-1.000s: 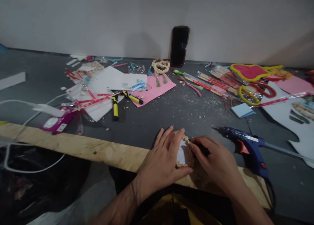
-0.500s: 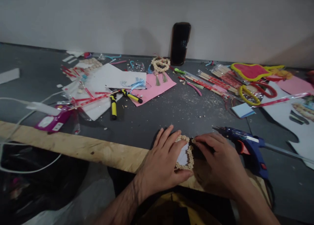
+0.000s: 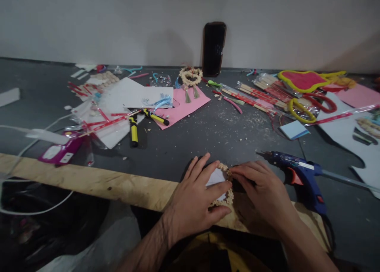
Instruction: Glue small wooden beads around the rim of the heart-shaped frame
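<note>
Below the middle of the head view lies a small white piece (image 3: pixel 216 179) edged with a ring of pale beads (image 3: pixel 229 197). My left hand (image 3: pixel 197 197) rests over its left side, fingers stretched and spread, the thumb near its lower edge. Much of the piece is hidden under that hand. At the ring's upper right, my right hand (image 3: pixel 261 189) pinches with thumb and forefinger. A tiny brownish thing shows at those fingertips, too small to name. To the right of my right hand lies a blue glue gun (image 3: pixel 305 177) with a clear stick in its back.
Two yellow-black cutters (image 3: pixel 134 131) lie left of centre by white paper (image 3: pixel 118 94) and pink paper (image 3: pixel 192 110). A phone (image 3: pixel 213 48) leans on the wall. Beaded rings (image 3: pixel 190 77) and wrapped chopsticks (image 3: pixel 261 96) lie farther back. The table's wooden edge (image 3: pixel 118 181) runs in front.
My right hand's fingertips have moved slightly left and now touch the bead ring. My left forefinger has shifted down across the white piece. The camera view has tilted a little.
</note>
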`<control>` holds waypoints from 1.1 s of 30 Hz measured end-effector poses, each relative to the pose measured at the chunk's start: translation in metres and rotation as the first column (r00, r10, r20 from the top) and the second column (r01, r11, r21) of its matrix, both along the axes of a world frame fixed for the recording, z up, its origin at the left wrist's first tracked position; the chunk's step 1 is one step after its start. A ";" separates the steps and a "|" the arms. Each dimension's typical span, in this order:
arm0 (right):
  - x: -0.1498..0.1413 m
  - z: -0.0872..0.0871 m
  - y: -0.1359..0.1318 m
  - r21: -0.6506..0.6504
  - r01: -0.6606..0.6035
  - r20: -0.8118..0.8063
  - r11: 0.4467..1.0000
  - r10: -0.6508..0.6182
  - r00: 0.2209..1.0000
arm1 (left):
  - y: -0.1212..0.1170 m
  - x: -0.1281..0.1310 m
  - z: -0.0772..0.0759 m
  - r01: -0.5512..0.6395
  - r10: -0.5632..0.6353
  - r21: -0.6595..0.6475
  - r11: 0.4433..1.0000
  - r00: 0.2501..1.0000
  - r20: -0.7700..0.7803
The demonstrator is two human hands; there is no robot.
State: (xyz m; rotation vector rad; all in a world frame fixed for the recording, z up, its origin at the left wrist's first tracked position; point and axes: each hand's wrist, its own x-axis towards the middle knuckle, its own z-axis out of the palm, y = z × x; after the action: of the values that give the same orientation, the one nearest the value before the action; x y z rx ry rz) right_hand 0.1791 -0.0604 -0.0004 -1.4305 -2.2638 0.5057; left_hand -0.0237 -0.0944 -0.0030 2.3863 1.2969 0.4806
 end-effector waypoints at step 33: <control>-0.007 0.003 0.003 0.048 0.018 0.162 0.999 -0.025 0.986 | -0.001 0.001 0.001 0.001 -0.002 -0.018 1.000 1.000 -0.025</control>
State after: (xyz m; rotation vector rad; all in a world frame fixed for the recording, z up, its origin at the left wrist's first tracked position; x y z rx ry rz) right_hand 0.1725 -0.0577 0.0026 -1.5214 -2.3665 0.3377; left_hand -0.0227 -0.0949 -0.0017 2.3862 1.3049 0.4380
